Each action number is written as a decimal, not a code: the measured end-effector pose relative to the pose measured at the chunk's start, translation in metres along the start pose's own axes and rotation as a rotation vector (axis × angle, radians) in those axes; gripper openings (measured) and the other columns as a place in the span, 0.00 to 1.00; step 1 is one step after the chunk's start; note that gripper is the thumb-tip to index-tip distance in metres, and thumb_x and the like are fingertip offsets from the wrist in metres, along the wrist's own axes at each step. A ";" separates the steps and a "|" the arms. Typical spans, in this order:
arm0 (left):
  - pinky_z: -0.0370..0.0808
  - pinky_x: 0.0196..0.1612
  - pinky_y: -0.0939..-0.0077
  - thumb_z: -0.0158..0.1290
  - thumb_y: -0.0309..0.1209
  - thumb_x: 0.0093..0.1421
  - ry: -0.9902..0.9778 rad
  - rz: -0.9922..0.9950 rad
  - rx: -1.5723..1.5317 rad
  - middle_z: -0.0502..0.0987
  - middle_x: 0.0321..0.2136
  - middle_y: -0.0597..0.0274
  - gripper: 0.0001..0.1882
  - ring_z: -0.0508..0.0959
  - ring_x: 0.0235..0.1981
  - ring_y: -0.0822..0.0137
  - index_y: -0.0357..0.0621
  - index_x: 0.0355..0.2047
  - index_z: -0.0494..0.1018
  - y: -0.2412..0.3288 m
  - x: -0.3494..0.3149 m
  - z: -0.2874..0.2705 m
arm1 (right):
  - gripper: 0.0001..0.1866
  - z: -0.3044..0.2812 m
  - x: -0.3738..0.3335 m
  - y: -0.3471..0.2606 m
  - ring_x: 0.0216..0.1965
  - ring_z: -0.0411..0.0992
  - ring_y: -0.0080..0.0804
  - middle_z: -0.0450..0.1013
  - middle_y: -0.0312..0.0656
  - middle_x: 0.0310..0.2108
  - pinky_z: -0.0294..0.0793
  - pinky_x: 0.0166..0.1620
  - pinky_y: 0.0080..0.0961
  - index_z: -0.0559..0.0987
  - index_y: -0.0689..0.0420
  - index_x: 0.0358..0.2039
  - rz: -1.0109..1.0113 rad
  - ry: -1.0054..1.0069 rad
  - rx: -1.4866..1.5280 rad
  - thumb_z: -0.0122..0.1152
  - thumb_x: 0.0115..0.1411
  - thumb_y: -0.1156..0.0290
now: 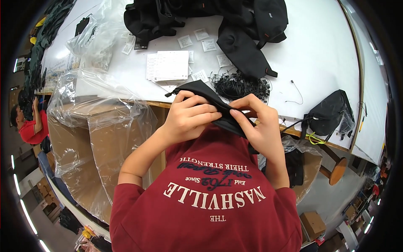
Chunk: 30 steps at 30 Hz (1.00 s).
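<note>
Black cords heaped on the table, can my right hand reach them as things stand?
Probably yes: the black cords lie just beyond the right hand, with no evident barrier between, though that hand is pinching the black fabric piece and would likely need to let go first.

A packing workshop for bags: long white worktable (315,50), black bags (268,21), paper-label stack (168,65), plastic-lined carton (111,147).

Black fabric (208,93) partly hidden by hands (187,115); bag pile (201,9) cut off at top.

Black fabric item (202,88), seemingly folded, held aslant.
</note>
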State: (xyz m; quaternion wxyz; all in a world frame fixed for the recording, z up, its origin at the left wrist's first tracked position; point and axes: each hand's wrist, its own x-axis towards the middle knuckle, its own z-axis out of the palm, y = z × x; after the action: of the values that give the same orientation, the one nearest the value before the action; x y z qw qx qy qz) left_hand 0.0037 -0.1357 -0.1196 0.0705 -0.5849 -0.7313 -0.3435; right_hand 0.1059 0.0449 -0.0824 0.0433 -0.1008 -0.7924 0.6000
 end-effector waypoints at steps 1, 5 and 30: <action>0.66 0.39 0.75 0.56 0.25 0.39 -0.012 0.000 -0.001 0.75 0.28 0.72 0.13 0.74 0.30 0.72 0.48 0.29 0.75 0.001 0.000 0.000 | 0.05 0.000 0.001 0.001 0.30 0.76 0.31 0.75 0.44 0.27 0.74 0.32 0.21 0.74 0.64 0.32 0.002 0.001 0.001 0.58 0.55 0.79; 0.68 0.36 0.73 0.56 0.23 0.40 -0.393 -0.080 -0.032 0.75 0.29 0.67 0.12 0.75 0.29 0.67 0.45 0.27 0.71 0.018 0.002 -0.017 | 0.04 0.001 0.021 0.017 0.29 0.75 0.26 0.76 0.41 0.28 0.73 0.34 0.19 0.76 0.63 0.33 -0.053 0.225 0.008 0.57 0.56 0.78; 0.69 0.31 0.75 0.49 0.36 0.61 -0.639 -0.788 -0.727 0.73 0.23 0.54 0.14 0.73 0.24 0.66 0.36 0.38 0.72 -0.022 -0.030 -0.082 | 0.14 -0.070 -0.041 0.058 0.26 0.75 0.29 0.75 0.44 0.27 0.75 0.33 0.23 0.69 0.61 0.31 0.567 -0.379 0.565 0.66 0.46 0.82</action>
State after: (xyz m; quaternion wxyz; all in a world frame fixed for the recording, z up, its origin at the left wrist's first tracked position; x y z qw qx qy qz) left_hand -0.0315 -0.2095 -0.0819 -0.4875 -0.3316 -0.7133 -0.3788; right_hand 0.1649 0.1173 -0.1166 -0.2432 -0.1865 -0.5325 0.7890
